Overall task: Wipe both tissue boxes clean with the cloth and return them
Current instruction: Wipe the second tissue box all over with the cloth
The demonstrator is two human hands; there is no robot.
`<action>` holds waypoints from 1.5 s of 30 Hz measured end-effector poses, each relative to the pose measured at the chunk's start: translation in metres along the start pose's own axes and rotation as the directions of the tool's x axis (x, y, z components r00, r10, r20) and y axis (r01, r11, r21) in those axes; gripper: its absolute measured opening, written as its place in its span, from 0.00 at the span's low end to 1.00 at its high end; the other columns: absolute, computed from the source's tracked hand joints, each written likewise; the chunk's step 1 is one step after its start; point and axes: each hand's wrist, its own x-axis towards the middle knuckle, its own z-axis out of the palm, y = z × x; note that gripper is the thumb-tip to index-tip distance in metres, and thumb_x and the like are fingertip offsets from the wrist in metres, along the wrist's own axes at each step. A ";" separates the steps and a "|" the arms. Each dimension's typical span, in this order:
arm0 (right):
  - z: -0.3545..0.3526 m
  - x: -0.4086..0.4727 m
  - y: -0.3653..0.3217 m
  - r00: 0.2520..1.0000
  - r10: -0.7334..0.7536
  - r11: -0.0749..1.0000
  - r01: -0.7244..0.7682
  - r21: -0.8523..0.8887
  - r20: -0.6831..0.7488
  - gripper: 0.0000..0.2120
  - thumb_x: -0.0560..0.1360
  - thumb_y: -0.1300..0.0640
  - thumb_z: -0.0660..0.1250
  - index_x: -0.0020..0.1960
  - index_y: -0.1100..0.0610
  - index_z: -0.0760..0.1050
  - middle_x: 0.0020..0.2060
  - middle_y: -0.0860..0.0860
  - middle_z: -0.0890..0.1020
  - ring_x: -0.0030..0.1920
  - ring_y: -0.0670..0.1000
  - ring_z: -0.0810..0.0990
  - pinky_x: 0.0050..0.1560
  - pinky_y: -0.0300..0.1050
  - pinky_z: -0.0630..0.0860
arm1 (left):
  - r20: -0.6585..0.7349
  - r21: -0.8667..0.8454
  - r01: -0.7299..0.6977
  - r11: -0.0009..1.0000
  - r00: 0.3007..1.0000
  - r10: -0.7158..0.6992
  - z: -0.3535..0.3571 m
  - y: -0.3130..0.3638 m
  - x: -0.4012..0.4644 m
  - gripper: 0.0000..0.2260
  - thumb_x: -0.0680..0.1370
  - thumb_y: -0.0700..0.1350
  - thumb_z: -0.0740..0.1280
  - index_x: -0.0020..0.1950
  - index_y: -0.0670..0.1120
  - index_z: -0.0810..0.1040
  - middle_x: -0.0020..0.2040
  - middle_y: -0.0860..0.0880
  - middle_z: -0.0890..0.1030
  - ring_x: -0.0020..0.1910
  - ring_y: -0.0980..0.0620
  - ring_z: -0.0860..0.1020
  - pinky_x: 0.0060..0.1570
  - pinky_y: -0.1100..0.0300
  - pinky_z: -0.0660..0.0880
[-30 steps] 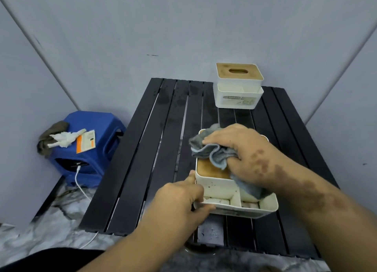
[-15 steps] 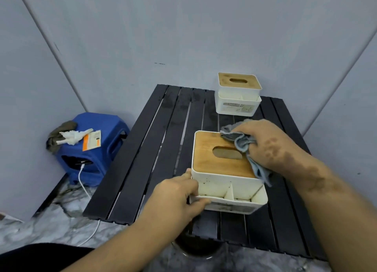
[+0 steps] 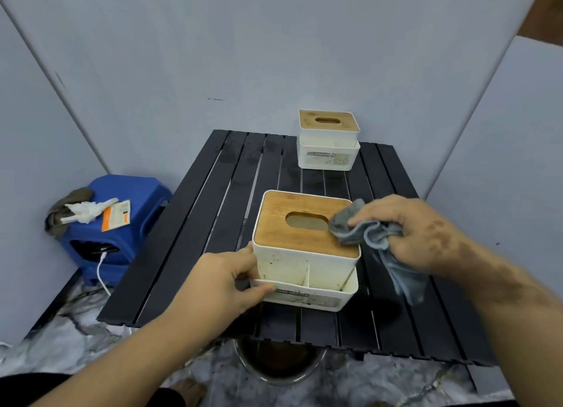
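Observation:
A white tissue box point(image 3: 301, 266) with a wooden lid and speckled front compartments stands near the front of the black slatted table point(image 3: 213, 223). My left hand point(image 3: 225, 281) grips its left front corner. My right hand point(image 3: 417, 233) holds a bunched grey cloth point(image 3: 362, 229) against the lid's right edge, with a tail of cloth hanging down beside the box. A second white tissue box point(image 3: 328, 144) with a wooden lid stands at the table's far edge, untouched.
A blue plastic stool point(image 3: 122, 223) left of the table carries a rag, crumpled tissue and an orange packet, with a white cable hanging from it. A round metal bowl point(image 3: 280, 364) sits on the marble floor under the table's front edge. Grey walls close in on three sides.
My right hand has slid the cloth from the middle of the near box's lid to its right edge, uncovering the lid. My left hand keeps its grip on the front corner.

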 end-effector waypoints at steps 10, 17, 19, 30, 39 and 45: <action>0.017 0.002 -0.015 0.978 -0.163 0.979 0.176 -0.102 0.129 0.17 0.64 0.67 0.67 0.48 0.51 0.85 0.45 0.43 0.83 0.49 0.42 0.73 0.54 0.31 0.67 | -0.039 -0.087 0.005 0.996 0.999 -0.008 0.007 -0.007 -0.002 0.12 0.71 0.50 0.80 0.36 0.50 0.78 0.43 0.60 0.85 0.49 0.62 0.84 0.42 0.64 0.82; 0.021 0.000 -0.021 0.989 -0.134 0.985 0.141 -0.102 0.069 0.19 0.63 0.63 0.62 0.48 0.48 0.84 0.45 0.39 0.81 0.48 0.47 0.74 0.48 0.44 0.73 | -0.126 -0.123 -0.053 0.991 0.991 0.037 0.013 -0.008 -0.008 0.11 0.71 0.49 0.80 0.37 0.51 0.79 0.50 0.59 0.86 0.54 0.65 0.82 0.46 0.64 0.82; 0.041 0.005 -0.040 0.991 -0.136 0.986 0.137 -0.096 0.014 0.21 0.65 0.59 0.57 0.50 0.50 0.84 0.46 0.41 0.81 0.49 0.47 0.71 0.50 0.42 0.72 | -0.144 -0.140 -0.069 0.988 0.988 0.049 0.014 -0.008 -0.009 0.10 0.70 0.47 0.81 0.37 0.50 0.80 0.49 0.57 0.86 0.52 0.63 0.83 0.46 0.62 0.82; 0.056 0.078 -0.064 0.991 0.031 0.927 0.019 -0.374 0.129 0.15 0.71 0.57 0.71 0.57 0.48 0.78 0.56 0.46 0.78 0.55 0.50 0.74 0.57 0.43 0.65 | -0.148 -0.173 -0.057 0.983 0.989 0.032 0.015 -0.006 -0.012 0.12 0.68 0.42 0.82 0.34 0.48 0.80 0.44 0.62 0.86 0.53 0.68 0.82 0.48 0.68 0.80; 0.080 0.083 -0.075 0.989 -0.116 0.970 0.133 -0.203 0.093 0.19 0.67 0.66 0.65 0.52 0.48 0.80 0.48 0.46 0.81 0.49 0.52 0.75 0.53 0.49 0.74 | -0.158 -0.098 -0.073 0.992 0.986 0.057 0.018 -0.009 -0.011 0.14 0.69 0.47 0.82 0.34 0.49 0.77 0.42 0.58 0.86 0.51 0.68 0.82 0.43 0.65 0.79; 0.038 0.078 -0.041 0.977 0.196 0.967 -0.180 -0.182 0.078 0.10 0.74 0.60 0.69 0.52 0.47 0.82 0.51 0.45 0.81 0.50 0.50 0.79 0.56 0.48 0.78 | -0.143 -0.076 -0.058 0.995 0.989 0.046 0.017 -0.004 -0.012 0.15 0.71 0.51 0.79 0.35 0.50 0.74 0.40 0.56 0.83 0.47 0.60 0.82 0.42 0.58 0.80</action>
